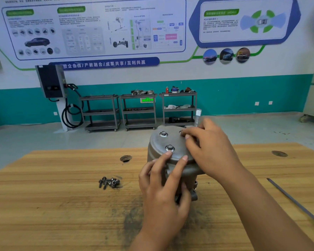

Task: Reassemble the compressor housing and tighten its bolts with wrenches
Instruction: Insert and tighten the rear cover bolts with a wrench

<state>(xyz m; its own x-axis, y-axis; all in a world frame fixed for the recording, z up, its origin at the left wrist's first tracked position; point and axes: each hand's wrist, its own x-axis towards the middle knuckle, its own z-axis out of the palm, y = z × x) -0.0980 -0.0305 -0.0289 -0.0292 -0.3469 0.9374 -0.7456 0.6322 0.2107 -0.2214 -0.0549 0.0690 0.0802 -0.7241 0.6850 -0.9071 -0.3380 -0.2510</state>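
Gripping compressor housing [159, 142] with left hand [163, 196]

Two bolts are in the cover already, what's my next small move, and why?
Probably hand-start a bolt at the hole your right hand covers, while the left hand steadies the compressor housing. Only two seated bolts show in the cover, a long bolt stands proud, and no wrench is in hand.

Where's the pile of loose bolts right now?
Head view: the loose bolts lie on the wooden table, left of the compressor housing and the left hand, nearer the camera than the round hole.
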